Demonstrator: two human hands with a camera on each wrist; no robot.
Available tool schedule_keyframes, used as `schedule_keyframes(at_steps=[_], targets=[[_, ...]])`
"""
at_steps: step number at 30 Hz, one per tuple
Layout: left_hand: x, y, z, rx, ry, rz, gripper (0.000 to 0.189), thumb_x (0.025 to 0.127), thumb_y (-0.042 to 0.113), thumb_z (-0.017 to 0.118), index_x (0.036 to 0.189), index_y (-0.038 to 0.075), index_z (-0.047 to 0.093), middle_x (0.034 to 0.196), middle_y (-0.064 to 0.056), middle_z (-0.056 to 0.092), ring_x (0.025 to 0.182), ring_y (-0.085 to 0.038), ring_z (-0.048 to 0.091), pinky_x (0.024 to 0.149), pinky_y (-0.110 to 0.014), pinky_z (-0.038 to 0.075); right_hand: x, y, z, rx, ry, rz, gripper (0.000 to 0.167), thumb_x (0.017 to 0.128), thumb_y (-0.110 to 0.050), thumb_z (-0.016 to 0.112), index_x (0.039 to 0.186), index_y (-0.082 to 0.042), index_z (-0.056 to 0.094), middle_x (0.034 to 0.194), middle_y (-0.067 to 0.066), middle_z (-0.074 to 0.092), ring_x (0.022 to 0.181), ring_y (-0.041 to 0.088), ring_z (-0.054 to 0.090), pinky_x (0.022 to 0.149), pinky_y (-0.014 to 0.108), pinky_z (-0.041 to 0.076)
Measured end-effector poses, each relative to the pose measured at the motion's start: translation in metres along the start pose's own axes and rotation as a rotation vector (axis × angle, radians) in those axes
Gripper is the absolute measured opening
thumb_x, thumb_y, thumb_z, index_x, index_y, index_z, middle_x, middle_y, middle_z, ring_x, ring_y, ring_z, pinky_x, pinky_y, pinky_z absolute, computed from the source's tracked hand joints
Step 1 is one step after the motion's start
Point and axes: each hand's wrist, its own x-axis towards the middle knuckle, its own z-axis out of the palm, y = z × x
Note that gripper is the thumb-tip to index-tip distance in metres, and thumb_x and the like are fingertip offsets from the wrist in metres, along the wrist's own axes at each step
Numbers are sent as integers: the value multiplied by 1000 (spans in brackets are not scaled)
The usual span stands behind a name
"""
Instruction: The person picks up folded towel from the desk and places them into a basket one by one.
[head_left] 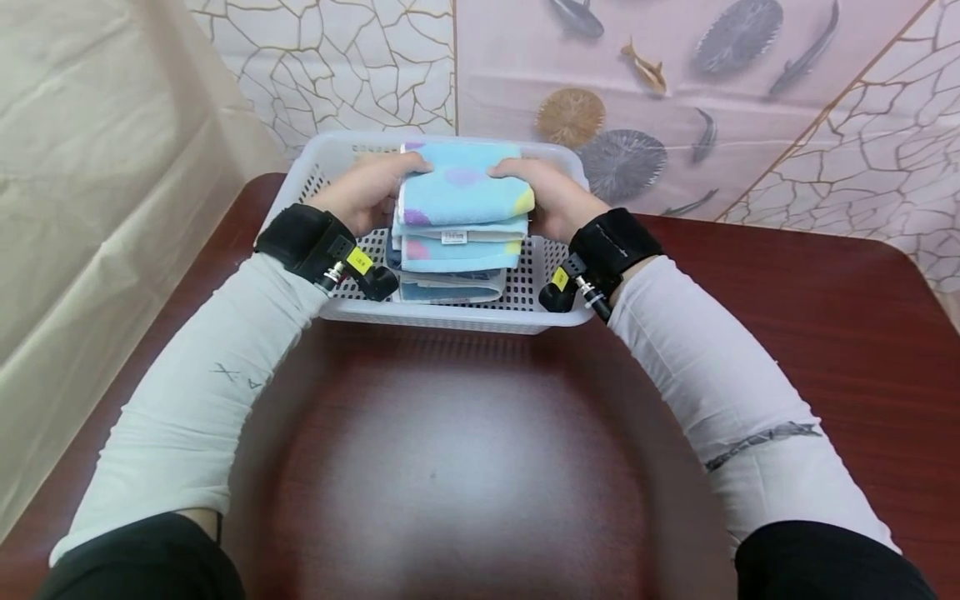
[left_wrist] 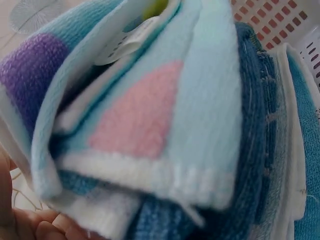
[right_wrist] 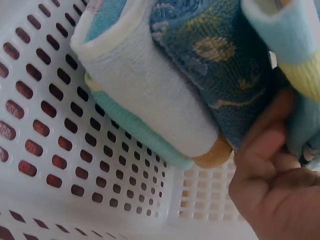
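Observation:
A folded light-blue towel (head_left: 463,196) with purple, pink and yellow spots lies at the top of a stack of folded towels. My left hand (head_left: 369,187) grips its left side, thumb on top and fingers underneath; my right hand (head_left: 553,196) holds the right side the same way. A white tag (head_left: 453,237) shows between its layers. Below it, the right wrist view shows a dark blue patterned towel (right_wrist: 210,60), a white one (right_wrist: 145,75) and a green one (right_wrist: 135,120). In the left wrist view the towel's folded layers (left_wrist: 140,115) fan apart, with fingers under them.
The stack stands inside a white perforated plastic basket (head_left: 442,314) at the back of a dark red wooden table (head_left: 465,467). Behind it is a patterned wall covering (head_left: 510,75); a cream cloth (head_left: 112,208) hangs along the left side.

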Motion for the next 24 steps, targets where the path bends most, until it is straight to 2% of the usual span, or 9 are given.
schedule_keyframes(at_steps=[5,7,10,14,17,19,22,24], targets=[[2,-3,0,10,62,-29,57,98,50,55,143,16,46,127,-3,59,112,-19,60,100,-38,52,0,1,2,-123,-29,-30,40,105,-35,48,140,-18,46,122,-1,53,115,19,52,108,39,41],[4,-3,0,7,80,-22,61,97,53,55,145,17,44,136,-6,53,121,-23,56,104,-41,50,1,2,3,-179,-40,-53,45,105,-42,45,143,-18,45,123,0,55,115,20,54,104,38,43],[5,-4,1,19,95,28,58,98,50,55,144,15,45,133,-6,53,119,-23,56,104,-43,50,1,5,4,-231,-46,-80,53,104,-50,37,146,-18,45,124,3,56,112,18,56,97,35,45],[7,-6,3,107,150,119,50,101,41,55,139,9,49,118,-1,54,105,-16,57,97,-35,53,2,9,4,-270,-26,-113,55,105,-51,31,149,-19,42,119,1,56,101,14,56,83,28,45],[10,-7,6,196,214,159,48,101,39,56,137,8,47,118,0,50,101,-11,53,90,-27,50,3,9,3,-323,-13,-130,52,107,-46,33,151,-20,37,112,-1,55,91,12,52,75,25,40],[11,-8,7,240,246,170,47,101,38,56,135,7,47,121,0,49,100,-10,51,86,-23,48,3,9,3,-352,-6,-136,53,107,-43,37,155,-24,27,109,-2,54,86,11,52,74,26,40],[12,-10,7,273,252,191,45,101,37,56,131,4,50,121,-1,49,100,-10,50,84,-22,45,5,9,4,-384,0,-145,59,106,-39,42,157,-34,14,107,-2,54,79,10,54,71,27,41],[12,-12,6,282,235,199,40,102,36,54,126,4,54,116,0,51,97,-10,50,82,-22,44,6,10,4,-388,-11,-153,60,105,-36,44,157,-36,12,110,-1,54,78,10,55,70,27,42]])
